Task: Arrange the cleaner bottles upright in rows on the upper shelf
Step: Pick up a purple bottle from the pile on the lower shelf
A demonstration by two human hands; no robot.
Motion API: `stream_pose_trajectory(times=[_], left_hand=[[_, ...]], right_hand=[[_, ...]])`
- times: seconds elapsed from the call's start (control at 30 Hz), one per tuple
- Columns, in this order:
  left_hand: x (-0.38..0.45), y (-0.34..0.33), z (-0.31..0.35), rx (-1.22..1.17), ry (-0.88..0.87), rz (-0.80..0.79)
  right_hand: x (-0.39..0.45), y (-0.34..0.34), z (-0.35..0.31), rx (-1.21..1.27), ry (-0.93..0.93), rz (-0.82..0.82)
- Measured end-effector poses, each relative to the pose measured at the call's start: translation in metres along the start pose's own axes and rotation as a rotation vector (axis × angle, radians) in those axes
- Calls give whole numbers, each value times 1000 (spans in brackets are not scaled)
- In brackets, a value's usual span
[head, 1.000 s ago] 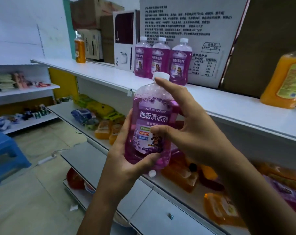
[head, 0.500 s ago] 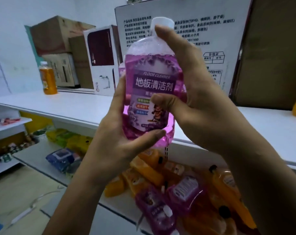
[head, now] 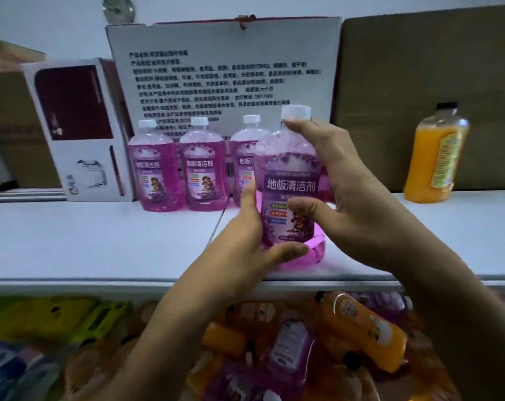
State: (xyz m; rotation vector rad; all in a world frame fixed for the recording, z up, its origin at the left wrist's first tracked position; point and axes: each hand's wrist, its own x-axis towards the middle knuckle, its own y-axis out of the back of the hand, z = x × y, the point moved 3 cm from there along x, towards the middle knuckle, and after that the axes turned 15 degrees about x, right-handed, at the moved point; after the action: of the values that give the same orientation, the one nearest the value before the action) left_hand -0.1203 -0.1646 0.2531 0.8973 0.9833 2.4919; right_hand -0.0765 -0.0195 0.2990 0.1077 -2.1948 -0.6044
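A purple floor-cleaner bottle (head: pixel 291 180) with a white cap stands upright on the white upper shelf (head: pixel 101 241), near its front edge. My left hand (head: pixel 254 244) grips its lower left side, thumb across the base. My right hand (head: pixel 346 192) holds its right side, forefinger up at the cap and thumb on the label. Behind it three more purple bottles stand upright in a row: the left (head: pixel 157 169), the middle (head: pixel 205 169) and the right one (head: pixel 242 157), partly hidden by the held bottle.
An orange bottle (head: pixel 436 157) stands upright at the shelf's right. A large white printed box (head: pixel 225 70), a white-and-maroon box (head: pixel 77 131) and brown cardboard (head: pixel 425 68) line the back. Below, the lower shelf holds several lying orange (head: pixel 367 334) and purple bottles and yellow packs (head: pixel 43 316).
Both hands have carried the purple bottle up and forward onto the upper shelf, in front of the row of three. My view has turned square onto the shelf.
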Motion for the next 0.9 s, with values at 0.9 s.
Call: stream_pose_trajectory(times=[0.9], left_hand=[[29,-16,-16,650,-25,-250]], right_hand=[[56,26,80,-541,-290,-54]])
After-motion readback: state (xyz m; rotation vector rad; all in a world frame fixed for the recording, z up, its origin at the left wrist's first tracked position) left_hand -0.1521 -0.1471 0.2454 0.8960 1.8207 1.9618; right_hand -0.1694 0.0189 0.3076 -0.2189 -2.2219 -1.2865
